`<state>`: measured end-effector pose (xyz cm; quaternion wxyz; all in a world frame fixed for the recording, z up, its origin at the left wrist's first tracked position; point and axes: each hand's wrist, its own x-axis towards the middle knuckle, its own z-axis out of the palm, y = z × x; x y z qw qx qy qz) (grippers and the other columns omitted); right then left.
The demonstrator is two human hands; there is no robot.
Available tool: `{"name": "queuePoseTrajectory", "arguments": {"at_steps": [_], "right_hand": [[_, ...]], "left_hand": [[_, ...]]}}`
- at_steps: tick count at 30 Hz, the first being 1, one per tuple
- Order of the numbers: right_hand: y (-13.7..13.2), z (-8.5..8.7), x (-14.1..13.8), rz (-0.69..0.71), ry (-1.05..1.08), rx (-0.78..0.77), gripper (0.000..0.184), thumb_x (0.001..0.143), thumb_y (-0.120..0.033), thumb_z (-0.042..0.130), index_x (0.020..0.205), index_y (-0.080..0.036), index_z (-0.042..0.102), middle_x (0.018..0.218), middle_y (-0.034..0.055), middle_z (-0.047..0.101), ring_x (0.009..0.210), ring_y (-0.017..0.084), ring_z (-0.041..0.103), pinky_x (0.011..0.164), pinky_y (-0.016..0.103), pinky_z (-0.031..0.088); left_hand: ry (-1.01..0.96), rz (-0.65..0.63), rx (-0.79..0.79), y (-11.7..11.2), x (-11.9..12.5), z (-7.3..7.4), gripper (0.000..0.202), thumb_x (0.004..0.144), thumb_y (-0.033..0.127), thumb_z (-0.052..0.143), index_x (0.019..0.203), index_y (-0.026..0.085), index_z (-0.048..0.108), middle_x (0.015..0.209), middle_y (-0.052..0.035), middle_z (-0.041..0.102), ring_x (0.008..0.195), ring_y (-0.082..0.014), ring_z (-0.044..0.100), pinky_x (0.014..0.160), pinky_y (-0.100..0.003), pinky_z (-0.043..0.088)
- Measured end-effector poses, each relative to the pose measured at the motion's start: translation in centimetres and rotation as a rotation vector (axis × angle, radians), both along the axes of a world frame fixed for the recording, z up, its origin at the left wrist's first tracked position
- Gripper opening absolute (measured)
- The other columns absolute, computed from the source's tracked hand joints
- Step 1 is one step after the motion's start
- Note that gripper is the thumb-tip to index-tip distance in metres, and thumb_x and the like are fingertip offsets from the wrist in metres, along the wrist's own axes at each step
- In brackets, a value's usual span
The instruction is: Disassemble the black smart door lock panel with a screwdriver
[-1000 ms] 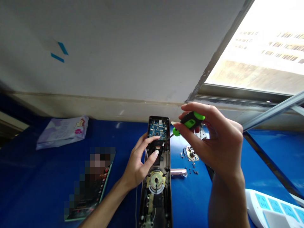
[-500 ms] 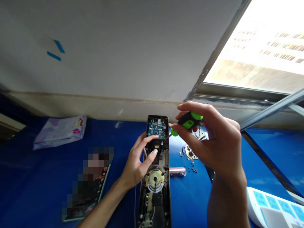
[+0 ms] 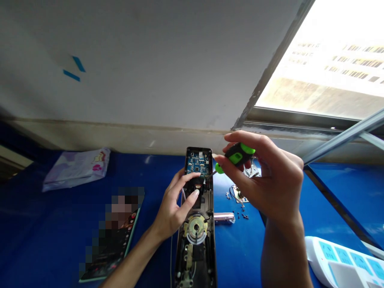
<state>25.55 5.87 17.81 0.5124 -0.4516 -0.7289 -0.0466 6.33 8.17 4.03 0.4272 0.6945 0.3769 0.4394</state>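
A long black electronic door lock housing (image 3: pixel 211 224) lies opened up, with a blue circuit board (image 3: pixel 198 161) at its far end and a round metal spindle part (image 3: pixel 196 229) lower down. My left hand (image 3: pixel 176 204) grips the housing's left side, its index fingertip at the board's lower edge and its thumb by a small connector. In my right hand (image 3: pixel 270 176) is a green-and-black screwdriver (image 3: pixel 235 156), pinched by the handle. Its shaft slants down left to the board's lower right corner; whether the tip touches a screw I cannot tell.
Right of the lock lie a shiny pink cylinder (image 3: pixel 224 218), scattered small screws (image 3: pixel 245 217) and a small wired part (image 3: pixel 239 194). A white power strip (image 3: pixel 315 252) is at lower right. A plastic packet (image 3: pixel 76 170) and a dark booklet (image 3: pixel 117 244) lie left. A wall stands behind.
The view has shifted slightly. My right hand keeps the screwdriver at the same corner of the board, with its wrist a little further left. My left hand has stayed in place.
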Motion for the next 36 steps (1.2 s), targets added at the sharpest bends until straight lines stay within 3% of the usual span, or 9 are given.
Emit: {"name": "queuePoseTrajectory", "arguments": {"at_steps": [13,18,23,27,32,34,35,36], "right_hand": [[0.0,0.0,0.0,0.015,-0.036,-0.021,0.026,0.09,-0.017,0.081,0.115,-0.02,0.073,0.093,0.0026,0.079,0.073,0.014,0.071,0.065,0.029,0.059],[0.2,0.1,-0.4,-0.089,-0.095,0.037,0.014,0.089,-0.021,0.083,0.093,-0.02,0.069,0.075,-0.0019,0.069,0.056,0.009,0.057,0.052,0.026,0.049],[0.4,-0.3,-1.7,-0.292,-0.073,0.129,0.038,0.087,-0.041,0.087,0.072,-0.023,0.056,0.061,-0.0048,0.055,0.052,0.01,0.043,0.049,0.029,0.035],[0.5,-0.5,-2.7,-0.31,-0.036,0.151,0.043,0.087,-0.043,0.087,0.068,-0.023,0.054,0.061,-0.0039,0.053,0.054,0.01,0.04,0.05,0.029,0.032],[0.0,0.0,-2.5,-0.19,-0.074,0.055,0.024,0.096,-0.03,0.078,0.079,-0.022,0.062,0.069,-0.003,0.064,0.055,0.009,0.052,0.053,0.026,0.041],[-0.4,0.3,-1.8,-0.102,-0.078,-0.03,0.006,0.1,-0.024,0.071,0.096,-0.022,0.067,0.078,-0.0025,0.07,0.06,0.009,0.06,0.058,0.026,0.047],[-0.6,0.5,-1.5,-0.059,-0.078,-0.082,0.005,0.102,-0.021,0.066,0.106,-0.022,0.067,0.083,-0.002,0.072,0.064,0.01,0.063,0.061,0.026,0.049],[-0.8,0.7,-1.1,-0.018,-0.08,-0.134,0.015,0.103,-0.018,0.061,0.117,-0.022,0.066,0.089,-0.0011,0.073,0.069,0.011,0.065,0.064,0.026,0.051]], "left_hand": [[-0.004,-0.002,0.004,-0.1,0.0,-0.1,0.035,0.102,0.037,0.059,0.135,0.031,0.066,0.146,-0.0074,0.06,0.135,-0.0296,0.059,0.121,-0.047,0.042],[-0.008,0.006,0.023,-0.1,0.1,-0.2,0.033,0.102,0.036,0.059,0.134,0.03,0.067,0.146,-0.0071,0.06,0.136,-0.0285,0.059,0.121,-0.045,0.044],[-0.02,0.024,0.051,0.0,0.1,-0.4,0.033,0.102,0.034,0.062,0.134,0.03,0.066,0.145,-0.0075,0.062,0.141,-0.0288,0.056,0.122,-0.046,0.044],[-0.031,0.007,0.075,0.1,0.0,-0.4,0.03,0.101,0.033,0.063,0.131,0.029,0.068,0.149,-0.0068,0.062,0.143,-0.0288,0.056,0.123,-0.047,0.044],[-0.052,-0.009,0.082,0.2,-0.1,-0.6,0.026,0.101,0.033,0.064,0.126,0.028,0.07,0.14,-0.0072,0.068,0.136,-0.028,0.061,0.121,-0.047,0.045],[-0.059,-0.013,0.081,0.2,-0.1,-0.6,0.026,0.102,0.033,0.065,0.126,0.028,0.07,0.137,-0.0068,0.07,0.132,-0.0266,0.064,0.12,-0.045,0.046],[-0.062,-0.015,0.08,0.2,-0.1,-0.6,0.026,0.102,0.033,0.065,0.127,0.028,0.07,0.136,-0.0064,0.07,0.13,-0.0258,0.065,0.119,-0.044,0.047],[-0.064,-0.018,0.08,0.2,-0.1,-0.6,0.026,0.102,0.033,0.065,0.127,0.029,0.069,0.136,-0.0059,0.07,0.128,-0.0252,0.065,0.118,-0.043,0.047]]}}
